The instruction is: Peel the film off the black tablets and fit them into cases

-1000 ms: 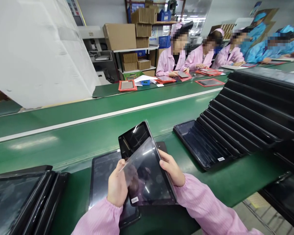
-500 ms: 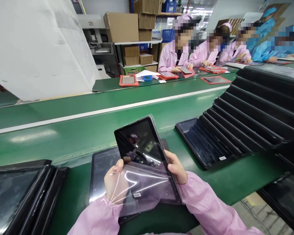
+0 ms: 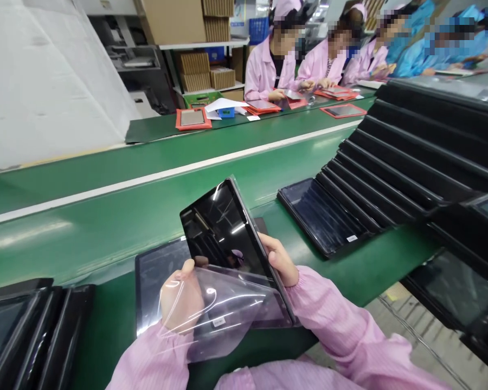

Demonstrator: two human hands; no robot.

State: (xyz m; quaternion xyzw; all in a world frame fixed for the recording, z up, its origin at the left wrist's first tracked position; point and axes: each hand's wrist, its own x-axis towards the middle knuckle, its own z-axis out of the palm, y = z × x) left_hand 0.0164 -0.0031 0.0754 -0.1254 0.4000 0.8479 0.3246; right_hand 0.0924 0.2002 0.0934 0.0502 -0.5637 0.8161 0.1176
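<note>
A black-screened tablet [image 3: 217, 225] is tilted up in front of me, its lower part behind a clear plastic film [image 3: 231, 303]. My right hand [image 3: 280, 259] grips the tablet's right edge, thumb toward the front. My left hand [image 3: 181, 298] is closed on the film's upper left corner, and the film spreads loosely across the lower screen with a small white label [image 3: 218, 322] showing. Beneath the raised tablet, another film-wrapped tablet [image 3: 154, 281] lies flat on the green work surface [image 3: 114, 319].
Left stands a pile of dark wrapped tablets [image 3: 8, 325]. Right, a long slanted row of tablets [image 3: 390, 162] overlaps, the nearest [image 3: 321, 211] lying face up. Across the green bench, several people in pink [image 3: 268, 70] and blue handle devices in red sleeves [image 3: 193, 119].
The film's loose lower edge has pulled away toward the left and hangs more freely. The tablet has turned slightly in my right hand. The whole view has shifted.
</note>
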